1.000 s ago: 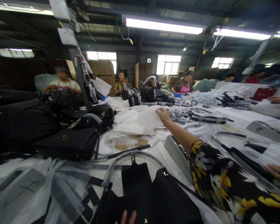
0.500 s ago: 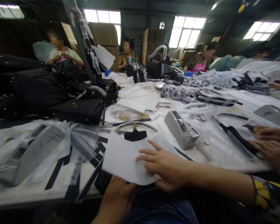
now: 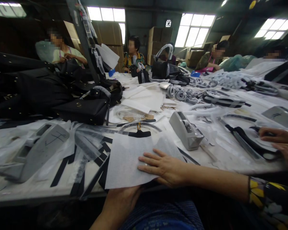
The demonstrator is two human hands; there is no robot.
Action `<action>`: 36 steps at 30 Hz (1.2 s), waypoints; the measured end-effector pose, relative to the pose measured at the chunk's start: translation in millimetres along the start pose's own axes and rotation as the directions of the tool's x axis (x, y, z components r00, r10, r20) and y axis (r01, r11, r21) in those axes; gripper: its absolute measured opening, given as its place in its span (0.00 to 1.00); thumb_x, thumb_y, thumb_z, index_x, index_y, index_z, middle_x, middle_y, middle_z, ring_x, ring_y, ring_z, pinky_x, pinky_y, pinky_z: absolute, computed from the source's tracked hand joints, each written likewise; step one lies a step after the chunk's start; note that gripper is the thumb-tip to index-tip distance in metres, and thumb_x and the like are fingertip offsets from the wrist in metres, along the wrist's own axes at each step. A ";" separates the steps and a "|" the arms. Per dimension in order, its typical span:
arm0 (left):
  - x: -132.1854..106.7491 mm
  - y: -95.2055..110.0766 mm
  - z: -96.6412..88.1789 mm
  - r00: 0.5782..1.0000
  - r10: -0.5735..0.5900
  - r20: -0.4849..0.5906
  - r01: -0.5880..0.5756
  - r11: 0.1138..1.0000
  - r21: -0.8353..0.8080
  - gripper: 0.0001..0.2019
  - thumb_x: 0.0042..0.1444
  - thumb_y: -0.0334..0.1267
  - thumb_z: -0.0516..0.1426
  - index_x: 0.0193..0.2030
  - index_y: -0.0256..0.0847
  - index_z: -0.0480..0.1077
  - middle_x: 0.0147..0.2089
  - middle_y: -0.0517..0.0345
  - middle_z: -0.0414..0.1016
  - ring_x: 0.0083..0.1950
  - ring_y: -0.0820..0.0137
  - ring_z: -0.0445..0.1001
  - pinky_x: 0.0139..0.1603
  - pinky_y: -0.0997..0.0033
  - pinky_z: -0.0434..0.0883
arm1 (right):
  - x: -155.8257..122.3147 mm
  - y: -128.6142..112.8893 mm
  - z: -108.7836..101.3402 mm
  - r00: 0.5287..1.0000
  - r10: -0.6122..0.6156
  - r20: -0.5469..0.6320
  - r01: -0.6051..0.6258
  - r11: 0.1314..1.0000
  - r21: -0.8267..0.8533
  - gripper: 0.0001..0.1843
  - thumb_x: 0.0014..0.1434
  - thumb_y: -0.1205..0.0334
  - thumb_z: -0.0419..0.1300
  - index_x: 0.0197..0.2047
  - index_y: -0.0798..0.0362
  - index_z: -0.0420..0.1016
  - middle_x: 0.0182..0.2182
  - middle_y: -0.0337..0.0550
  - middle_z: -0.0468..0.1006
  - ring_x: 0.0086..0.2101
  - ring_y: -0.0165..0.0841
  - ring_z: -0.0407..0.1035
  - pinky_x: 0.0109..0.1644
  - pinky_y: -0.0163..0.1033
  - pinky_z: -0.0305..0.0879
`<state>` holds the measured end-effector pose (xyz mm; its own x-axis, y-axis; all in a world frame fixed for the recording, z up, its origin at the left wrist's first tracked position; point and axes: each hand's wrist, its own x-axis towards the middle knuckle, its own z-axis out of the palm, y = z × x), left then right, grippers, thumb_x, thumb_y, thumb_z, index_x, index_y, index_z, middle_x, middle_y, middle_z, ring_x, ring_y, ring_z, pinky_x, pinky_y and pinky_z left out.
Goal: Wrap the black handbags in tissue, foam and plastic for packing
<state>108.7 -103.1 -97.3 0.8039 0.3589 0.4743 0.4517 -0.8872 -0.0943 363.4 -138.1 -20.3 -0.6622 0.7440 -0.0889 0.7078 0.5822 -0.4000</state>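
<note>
Directly under right grip (image 3: 165, 166): white sheet (image 3: 127, 159)

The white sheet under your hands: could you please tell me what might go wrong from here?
1. The white sheet reaches the table edge, pinned only by the flat right hand and the left hand at its near edge; it may slide off.
2. The tape dispenser sits close to its right corner and could snag it.
3. Loose black straps beside it might get dragged.

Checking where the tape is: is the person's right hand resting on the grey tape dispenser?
No, the right hand lies flat on the white sheet, with the tape dispenser standing apart beyond it.
</note>
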 end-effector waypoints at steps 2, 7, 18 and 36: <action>-4.7 2.3 -3.8 1.000 0.018 0.000 -0.018 0.999 0.026 0.18 0.63 0.37 0.52 0.58 0.47 0.72 0.58 0.50 0.76 0.54 0.56 0.77 0.54 0.54 0.76 | -1.7 0.8 4.3 1.000 0.004 -0.008 -0.004 1.000 0.001 0.37 0.65 0.61 0.54 0.74 0.45 0.47 0.72 0.48 0.48 0.70 0.47 0.43 0.71 0.63 0.33; -5.4 15.6 -56.2 0.988 0.084 -0.126 -0.083 0.996 0.017 0.16 0.67 0.38 0.48 0.52 0.41 0.75 0.46 0.51 0.81 0.43 0.65 0.81 0.44 0.70 0.78 | -4.3 4.8 13.7 0.999 -0.013 -0.051 0.013 1.000 0.003 0.37 0.65 0.60 0.55 0.74 0.44 0.48 0.72 0.47 0.48 0.70 0.46 0.42 0.71 0.63 0.33; 64.2 -19.5 -28.6 0.983 -0.050 0.178 0.097 0.960 -0.262 0.22 0.68 0.41 0.51 0.67 0.41 0.60 0.62 0.49 0.72 0.61 0.61 0.73 0.61 0.54 0.72 | -5.2 12.4 14.5 0.989 -0.067 -0.128 0.077 0.994 0.078 0.37 0.67 0.54 0.56 0.74 0.50 0.47 0.71 0.54 0.51 0.70 0.46 0.42 0.71 0.64 0.31; 39.8 -22.5 -14.0 0.976 -0.117 0.182 0.177 0.914 -0.365 0.22 0.68 0.38 0.50 0.67 0.43 0.60 0.66 0.52 0.68 0.67 0.65 0.66 0.68 0.54 0.64 | -4.8 26.9 22.9 0.938 -0.031 -0.345 0.104 0.975 0.196 0.19 0.67 0.72 0.51 0.59 0.53 0.69 0.57 0.54 0.69 0.56 0.38 0.64 0.62 0.46 0.63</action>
<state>125.1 -72.9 -64.0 0.8025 0.5069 0.3146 0.4145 -0.8530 0.3172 380.0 -133.4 -51.5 -0.5583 0.7930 0.2439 0.5729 0.5811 -0.5780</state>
